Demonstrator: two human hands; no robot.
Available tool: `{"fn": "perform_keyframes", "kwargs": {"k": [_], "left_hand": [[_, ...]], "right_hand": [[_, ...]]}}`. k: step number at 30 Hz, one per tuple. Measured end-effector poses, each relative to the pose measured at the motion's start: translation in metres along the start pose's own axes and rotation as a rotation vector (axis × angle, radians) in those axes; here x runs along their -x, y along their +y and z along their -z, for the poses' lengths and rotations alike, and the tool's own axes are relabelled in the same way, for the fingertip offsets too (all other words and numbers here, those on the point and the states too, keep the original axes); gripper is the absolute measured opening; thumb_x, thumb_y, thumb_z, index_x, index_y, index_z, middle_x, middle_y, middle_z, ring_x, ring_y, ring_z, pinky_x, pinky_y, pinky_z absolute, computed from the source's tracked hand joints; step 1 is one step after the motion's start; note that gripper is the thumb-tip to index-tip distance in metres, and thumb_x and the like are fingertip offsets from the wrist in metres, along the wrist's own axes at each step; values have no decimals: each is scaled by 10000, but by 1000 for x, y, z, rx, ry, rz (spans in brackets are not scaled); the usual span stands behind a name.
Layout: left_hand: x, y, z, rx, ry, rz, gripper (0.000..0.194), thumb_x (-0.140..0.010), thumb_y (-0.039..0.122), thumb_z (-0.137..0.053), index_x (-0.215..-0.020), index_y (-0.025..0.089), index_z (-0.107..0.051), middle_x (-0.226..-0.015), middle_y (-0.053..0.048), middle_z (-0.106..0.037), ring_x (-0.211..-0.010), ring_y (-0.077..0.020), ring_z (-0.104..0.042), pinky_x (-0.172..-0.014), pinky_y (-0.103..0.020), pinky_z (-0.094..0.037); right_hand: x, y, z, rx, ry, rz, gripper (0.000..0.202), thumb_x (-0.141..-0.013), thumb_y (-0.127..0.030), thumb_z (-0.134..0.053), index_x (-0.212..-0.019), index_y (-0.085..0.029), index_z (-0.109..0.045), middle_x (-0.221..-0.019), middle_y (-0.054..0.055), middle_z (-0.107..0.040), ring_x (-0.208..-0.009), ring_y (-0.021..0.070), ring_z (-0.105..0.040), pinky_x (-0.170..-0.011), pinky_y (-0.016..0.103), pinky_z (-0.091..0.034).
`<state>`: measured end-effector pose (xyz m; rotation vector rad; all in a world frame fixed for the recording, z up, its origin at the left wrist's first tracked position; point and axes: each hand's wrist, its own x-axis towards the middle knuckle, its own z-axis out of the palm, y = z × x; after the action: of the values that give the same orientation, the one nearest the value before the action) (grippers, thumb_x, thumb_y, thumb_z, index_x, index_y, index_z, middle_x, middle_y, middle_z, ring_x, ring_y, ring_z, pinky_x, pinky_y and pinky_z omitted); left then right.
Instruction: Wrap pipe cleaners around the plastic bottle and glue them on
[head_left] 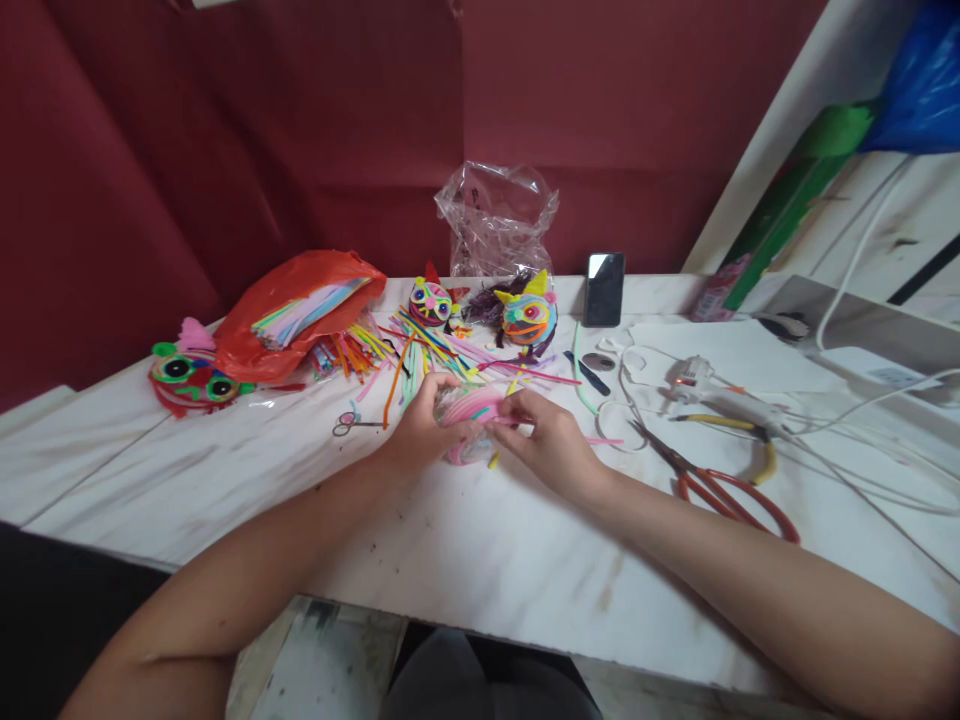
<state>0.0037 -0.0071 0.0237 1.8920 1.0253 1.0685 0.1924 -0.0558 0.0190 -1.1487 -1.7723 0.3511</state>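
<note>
While the left hand (pixel 421 428) curls partway round the pink ball (pixel 466 406) just over the bench (pixel 337 525), the right hand (pixel 553 448) bends thumb and fingers almost together at its right side; whether they pinch a strip is too blurred to tell. A loose left grip could let the ball roll under a sideways push, and a hard tug could lift coiled strips if they are poorly stuck.
</note>
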Motion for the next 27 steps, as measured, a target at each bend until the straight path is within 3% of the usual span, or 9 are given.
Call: {"fn": "perform_keyframes", "kwargs": {"k": [6,15,21,27], "left_hand": [[-1,-11,1,47,8,-23,547,-628,361,-721,-1082,212,-455,-1088,-60,-544,-1014,-224,-544,-874,-346,-426],[-1,-4,4,27,-38,-23,576,-633,360,-746,-1121,206,-480,-1143,-75,-554,-1066,-241,-543,-918,-358,-425],[1,0,1,-23,13,-12,603,-612,440,-771,-1078,211,-464,-1107,-62,-548,-995,-228,-553,-842,-333,-444],[1,-2,2,3,-10,34,640,-614,455,-774,-1112,215,-452,-1041,-51,-567,-916,-208,-566,-793,-320,-444]], "right_hand": [[2,6,-1,-20,-3,33,89,-842,-245,-536,-792,-190,-585,-744,41,-641,-688,161,-607,-667,298,-508],[0,6,0,15,-14,1,81,-833,-205,-544,-768,-200,-593,-722,31,-660,-657,161,-613,-631,286,-498],[1,0,-1,39,-34,33,72,-828,-184,-552,-768,-194,-590,-734,39,-658,-679,165,-621,-628,280,-490],[-1,3,4,90,-31,149,85,-806,-126,-541,-812,-195,-591,-774,45,-658,-729,170,-627,-668,283,-498]]}}
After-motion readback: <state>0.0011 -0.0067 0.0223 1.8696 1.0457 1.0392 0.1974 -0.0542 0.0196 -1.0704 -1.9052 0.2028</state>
